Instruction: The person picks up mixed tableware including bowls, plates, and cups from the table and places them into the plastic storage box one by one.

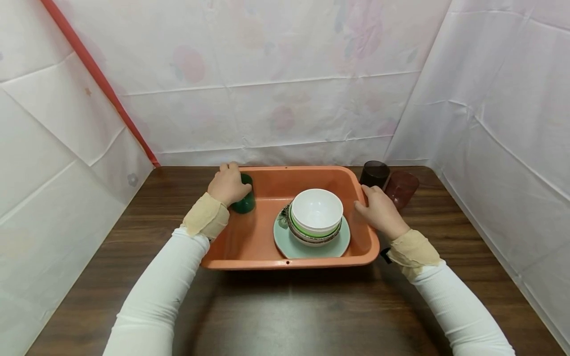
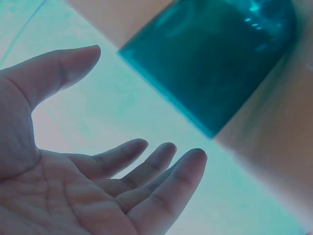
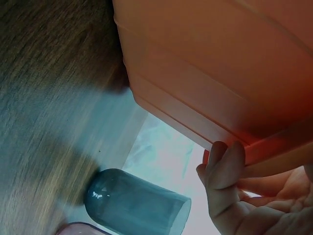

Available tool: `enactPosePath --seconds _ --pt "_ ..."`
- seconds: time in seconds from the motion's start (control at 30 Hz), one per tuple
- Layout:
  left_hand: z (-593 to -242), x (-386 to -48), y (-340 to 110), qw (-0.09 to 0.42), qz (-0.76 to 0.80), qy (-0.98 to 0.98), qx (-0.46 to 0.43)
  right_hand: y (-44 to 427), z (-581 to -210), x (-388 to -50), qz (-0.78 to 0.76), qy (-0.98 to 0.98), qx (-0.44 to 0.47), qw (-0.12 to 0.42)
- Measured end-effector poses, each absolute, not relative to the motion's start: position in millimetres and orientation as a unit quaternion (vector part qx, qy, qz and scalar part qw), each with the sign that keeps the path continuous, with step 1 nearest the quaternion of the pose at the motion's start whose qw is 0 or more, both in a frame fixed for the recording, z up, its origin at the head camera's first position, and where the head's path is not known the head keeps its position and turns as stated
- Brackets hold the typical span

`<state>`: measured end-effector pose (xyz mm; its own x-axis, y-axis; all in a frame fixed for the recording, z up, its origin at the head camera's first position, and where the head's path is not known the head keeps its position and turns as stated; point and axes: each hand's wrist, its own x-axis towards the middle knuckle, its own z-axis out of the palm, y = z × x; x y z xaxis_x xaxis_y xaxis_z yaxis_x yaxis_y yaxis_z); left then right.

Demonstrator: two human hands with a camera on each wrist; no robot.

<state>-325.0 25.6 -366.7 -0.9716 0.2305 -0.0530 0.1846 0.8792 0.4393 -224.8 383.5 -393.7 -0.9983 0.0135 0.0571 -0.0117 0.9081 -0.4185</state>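
My right hand (image 1: 382, 211) grips the right rim of an orange plastic basin (image 1: 286, 262), its fingers curled under the edge in the right wrist view. Over the basin's left end is my left hand (image 1: 228, 185), thumb and fingers spread; the left wrist view shows nothing between them. Close by it, a green translucent cup (image 2: 210, 63) stands inside the basin, apart from the fingers. Also in the basin lies a pale green plate (image 1: 285, 241), bearing a stack of bowls topped by a white bowl (image 1: 317, 210); a green-rimmed and a brown-rimmed one show beneath.
Just outside the basin's right side stand a dark cup (image 1: 375, 172) and a dark red cup (image 1: 402, 189). All rests on a dark wooden table (image 1: 285, 316). White patterned sheets (image 1: 276, 109) hang behind and on both sides.
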Motion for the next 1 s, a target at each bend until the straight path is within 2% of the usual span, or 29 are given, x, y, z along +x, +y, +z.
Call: enactPosePath --seconds 0.3,0.47,0.83,1.0 --pt "-341 -307 2 0.094 0.240 0.949 0.183 384 -395 -225 0.219 -0.975 -0.002 0.028" --pt "-340 -301 -23 0.101 0.249 0.945 0.185 385 -396 -225 0.220 -0.975 0.000 0.032" --pt "-369 -293 -63 0.139 0.248 0.946 0.157 385 -397 -223 0.230 -0.973 -0.007 0.029" --pt "-388 -286 -70 0.133 0.283 0.938 0.151 384 -396 -222 0.232 -0.972 -0.007 0.029"
